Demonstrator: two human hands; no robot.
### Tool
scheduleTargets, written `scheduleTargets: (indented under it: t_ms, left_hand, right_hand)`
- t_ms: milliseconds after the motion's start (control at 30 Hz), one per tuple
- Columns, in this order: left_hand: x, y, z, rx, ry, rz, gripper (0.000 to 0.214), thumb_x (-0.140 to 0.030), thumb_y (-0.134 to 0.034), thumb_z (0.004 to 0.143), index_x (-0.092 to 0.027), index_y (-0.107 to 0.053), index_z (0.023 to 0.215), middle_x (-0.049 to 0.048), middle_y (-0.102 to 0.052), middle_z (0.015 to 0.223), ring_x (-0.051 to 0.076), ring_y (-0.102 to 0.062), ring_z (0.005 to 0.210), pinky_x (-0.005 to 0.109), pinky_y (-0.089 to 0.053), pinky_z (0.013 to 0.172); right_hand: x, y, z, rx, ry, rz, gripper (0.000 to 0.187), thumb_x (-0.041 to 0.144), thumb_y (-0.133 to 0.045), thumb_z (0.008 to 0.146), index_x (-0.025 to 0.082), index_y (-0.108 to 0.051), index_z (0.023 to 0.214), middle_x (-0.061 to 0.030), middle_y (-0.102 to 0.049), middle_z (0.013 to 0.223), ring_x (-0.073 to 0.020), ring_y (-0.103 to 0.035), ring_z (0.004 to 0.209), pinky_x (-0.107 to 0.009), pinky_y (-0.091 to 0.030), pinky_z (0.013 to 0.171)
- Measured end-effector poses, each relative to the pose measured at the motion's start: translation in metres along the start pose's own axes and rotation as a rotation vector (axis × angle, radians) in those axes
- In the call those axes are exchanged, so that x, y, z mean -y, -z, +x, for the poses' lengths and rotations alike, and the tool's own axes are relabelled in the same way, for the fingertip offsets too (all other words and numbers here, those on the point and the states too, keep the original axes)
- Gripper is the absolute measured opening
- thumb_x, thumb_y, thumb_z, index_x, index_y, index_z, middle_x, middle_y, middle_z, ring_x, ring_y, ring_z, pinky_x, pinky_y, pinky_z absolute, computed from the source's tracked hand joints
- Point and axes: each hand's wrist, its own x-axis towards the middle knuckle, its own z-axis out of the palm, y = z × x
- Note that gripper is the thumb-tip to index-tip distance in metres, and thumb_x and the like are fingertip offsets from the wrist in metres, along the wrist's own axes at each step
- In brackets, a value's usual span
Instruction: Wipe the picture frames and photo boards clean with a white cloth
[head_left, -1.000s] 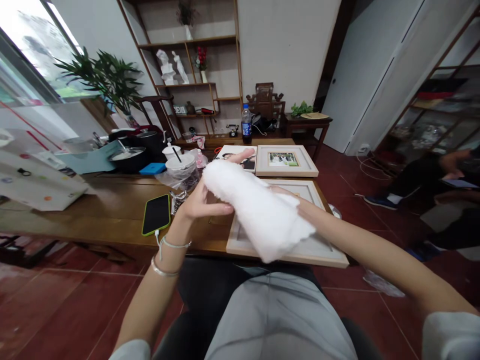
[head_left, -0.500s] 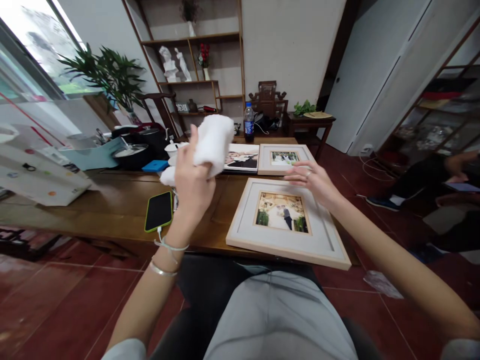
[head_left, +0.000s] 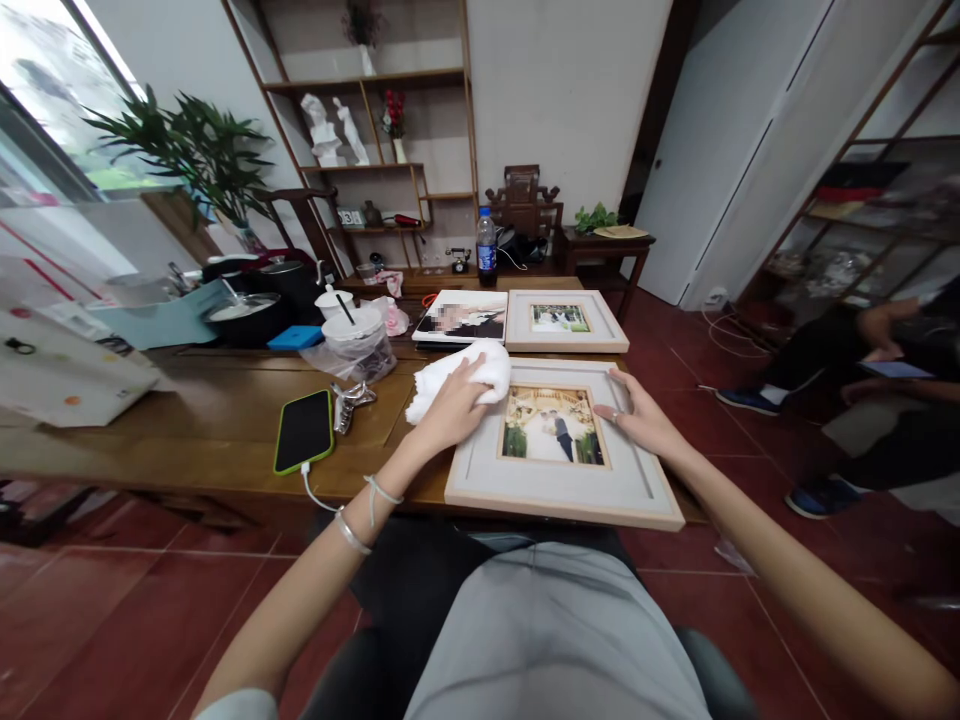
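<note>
A light wooden picture frame (head_left: pixel 562 500) with a photo of a couple lies flat at the table's front edge. On its upper left corner my left hand (head_left: pixel 454 405) presses a folded white cloth (head_left: pixel 480 362), fingers closed over it; part of the cloth hangs past the frame's left side. My right hand (head_left: pixel 636 415) rests on the frame's right part, fingers spread and holding nothing. Directly behind lie a second light wooden frame (head_left: pixel 568 342) and a photo print or album (head_left: pixel 457 318).
Left on the wooden table (head_left: pixel 217 430) are a phone (head_left: pixel 304 432) with a white cable, a bagged plastic cup (head_left: pixel 356 335), a blue box (head_left: pixel 302 337) and a white bag (head_left: pixel 67 360). A cola bottle (head_left: pixel 486 250) stands behind. A seated person (head_left: pixel 825 340) is at the right.
My left hand has come down with the white cloth from the air onto the frame's upper left corner. My right hand has lowered onto the frame's right side.
</note>
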Motion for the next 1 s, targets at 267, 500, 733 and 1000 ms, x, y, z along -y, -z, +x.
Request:
scheduleTargets:
  t_ms: [267, 500, 733, 1000]
  left_hand:
    - [-0.026, -0.019, -0.004, -0.052, 0.123, 0.315, 0.027, -0.009, -0.049, 0.077, -0.014, -0.067, 0.096, 0.0105, -0.023, 0.150, 0.035, -0.022, 0.136, 0.049, -0.028, 0.106]
    - [-0.022, -0.021, -0.007, -0.096, 0.150, 0.359, 0.029, -0.011, -0.049, 0.077, -0.015, -0.069, 0.097, 0.0093, -0.027, 0.149, 0.035, -0.027, 0.133, 0.049, -0.033, 0.102]
    - [-0.020, -0.021, -0.009, -0.125, 0.177, 0.302, 0.044, -0.004, -0.047, 0.071, -0.016, -0.065, 0.109, 0.0091, -0.028, 0.149, 0.033, -0.030, 0.133, 0.045, -0.036, 0.101]
    - [-0.020, -0.018, -0.009, -0.130, 0.181, 0.278, 0.046, -0.002, -0.047, 0.069, -0.016, -0.063, 0.110, 0.0083, -0.027, 0.149, 0.032, -0.028, 0.134, 0.044, -0.035, 0.104]
  right_hand:
    - [-0.007, -0.007, 0.012, -0.035, 0.008, 0.208, 0.050, 0.022, -0.058, 0.069, 0.023, -0.054, 0.119, -0.0056, -0.042, 0.142, -0.0254, -0.033, 0.133, -0.045, -0.018, 0.112]
    - [-0.008, -0.013, 0.025, -0.053, 0.031, 0.319, 0.046, 0.019, -0.059, 0.062, 0.022, -0.061, 0.108, -0.0032, -0.047, 0.138, -0.0245, -0.035, 0.133, -0.041, -0.017, 0.113]
    - [-0.009, -0.014, 0.028, -0.065, -0.010, 0.298, 0.050, 0.018, -0.057, 0.058, 0.019, -0.061, 0.108, -0.0062, -0.049, 0.136, -0.0263, -0.038, 0.131, -0.040, -0.022, 0.111]
    - [-0.005, -0.015, 0.024, -0.073, 0.001, 0.255, 0.047, 0.019, -0.053, 0.059, 0.021, -0.061, 0.105, -0.0049, -0.051, 0.133, -0.0264, -0.040, 0.129, -0.042, -0.025, 0.110]
